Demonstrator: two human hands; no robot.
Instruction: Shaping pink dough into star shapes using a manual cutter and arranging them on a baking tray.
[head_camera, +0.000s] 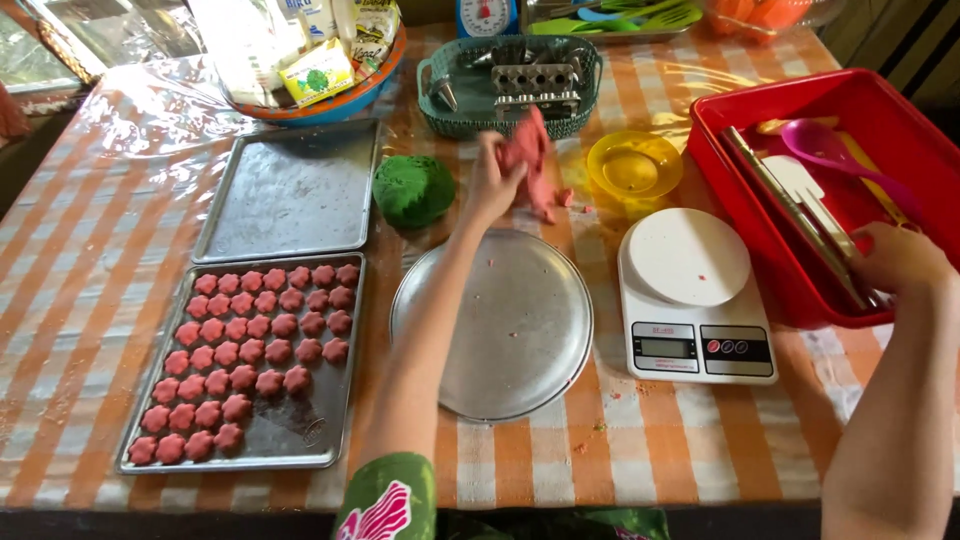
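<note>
Two hands busy, head view only. Left hand (492, 180) pinched shut on soft pink dough lump (530, 155), lifted above round metal pan (500, 330), near fuzzy green dough ball (413, 189). Right hand (900, 260) rests on red plastic tub (800, 290) rim, curled over flat metal tools, grip can't tell. Flower-shaped pink cookies (250, 350) fill dark baking tray (300, 440). White scale (690, 300) on checked surface (80, 260).

The pink dough (527, 160) is blurred; the right hand's fingers (868, 243) are partly hidden inside the red tub (760, 100), itself cut off.
</note>
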